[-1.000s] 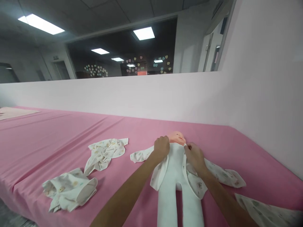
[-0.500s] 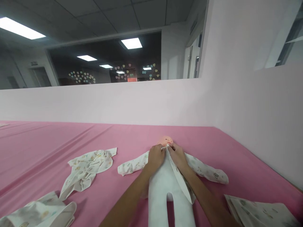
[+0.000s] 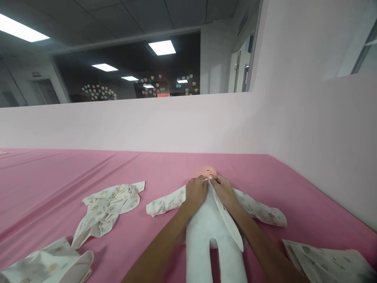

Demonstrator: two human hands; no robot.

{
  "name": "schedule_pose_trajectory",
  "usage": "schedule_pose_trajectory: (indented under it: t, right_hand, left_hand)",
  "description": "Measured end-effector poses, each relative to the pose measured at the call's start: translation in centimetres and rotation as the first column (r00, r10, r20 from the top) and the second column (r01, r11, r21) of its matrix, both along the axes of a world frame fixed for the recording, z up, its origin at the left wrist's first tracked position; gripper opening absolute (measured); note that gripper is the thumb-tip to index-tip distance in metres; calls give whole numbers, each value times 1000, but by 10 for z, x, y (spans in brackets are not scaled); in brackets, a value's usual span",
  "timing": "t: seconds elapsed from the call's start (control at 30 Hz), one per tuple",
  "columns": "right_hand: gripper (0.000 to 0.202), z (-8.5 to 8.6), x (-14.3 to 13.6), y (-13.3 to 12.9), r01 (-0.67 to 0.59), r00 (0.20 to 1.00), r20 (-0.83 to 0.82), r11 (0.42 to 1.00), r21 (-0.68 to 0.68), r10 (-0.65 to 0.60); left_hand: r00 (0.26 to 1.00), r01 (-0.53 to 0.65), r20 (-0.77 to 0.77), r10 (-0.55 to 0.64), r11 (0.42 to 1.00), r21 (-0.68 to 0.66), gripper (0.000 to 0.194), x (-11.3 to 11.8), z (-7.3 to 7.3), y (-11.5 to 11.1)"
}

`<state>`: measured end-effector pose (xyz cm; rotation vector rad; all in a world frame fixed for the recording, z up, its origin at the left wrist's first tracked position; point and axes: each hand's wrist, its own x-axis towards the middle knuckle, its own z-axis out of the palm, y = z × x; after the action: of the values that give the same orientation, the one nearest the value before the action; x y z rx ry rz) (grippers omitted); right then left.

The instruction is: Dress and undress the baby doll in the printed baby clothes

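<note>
A baby doll [image 3: 203,251] with a white cloth body lies on its back, its pinkish head [image 3: 206,171] toward the wall. A white printed baby shirt [image 3: 260,207] is on it, both sleeves spread out sideways and the front hanging open. Just below the doll's chin, my left hand [image 3: 196,192] is closed at the neckline, fingers curled on the shirt's edge. Close beside it, my right hand [image 3: 224,192] pinches the other front edge of the shirt at the neck. The fingertips partly hide the collar.
A crumpled printed baby garment [image 3: 110,208] lies to the left on the pink sheet [image 3: 129,255]. Folded printed cloths are at the lower left [image 3: 50,263] and lower right [image 3: 330,259]. A white wall [image 3: 147,124] with windows bounds the back and right.
Both hands stay at the doll's neckline, with only small shifts of the fingers. The view has tilted slightly downward in the frame's background; the garments lie as before.
</note>
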<state>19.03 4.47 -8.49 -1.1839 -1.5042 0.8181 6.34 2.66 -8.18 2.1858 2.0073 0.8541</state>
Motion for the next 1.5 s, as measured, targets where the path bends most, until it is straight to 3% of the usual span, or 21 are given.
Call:
schedule_pose_trajectory:
  t: [0.2,0.37,0.43,0.53,0.63,0.83,1.23,1.5]
  right_hand:
    - [22,2,-2,-3,16,1000,16,1000,12,-16]
    - [18,4,-11,-12,74,996,39,997,37,-76]
    - [19,5,-16,-17,107,992,66,993,51,-111]
    - [23,7,-20,-22,120,984,120,990,72,-128]
    - [26,10,-20,-24,103,979,163,990,97,-118]
    - [26,11,-19,-23,54,985,154,991,124,-73]
    - [23,6,-17,-27,57,991,113,995,86,-67]
    - [23,5,-13,-27,81,997,-6,995,63,-80]
  left_hand:
    - [994,-19,-107,22,999,30,28,2,-3,0]
    - [995,-11,-103,13,1000,15,21,3,-4,-2]
    - [999,6,-49,-6,1000,7,19,3,-3,-2]
    - [978,36,204,-27,999,-39,16,0,0,0]
    - [897,127,437,-74,987,-94,16,-5,5,2]
    - [755,322,641,-138,930,-178,23,-18,13,1]
    - [607,435,782,-144,883,-175,26,-28,18,1]
    - [632,439,742,-224,892,-105,27,-26,16,3]
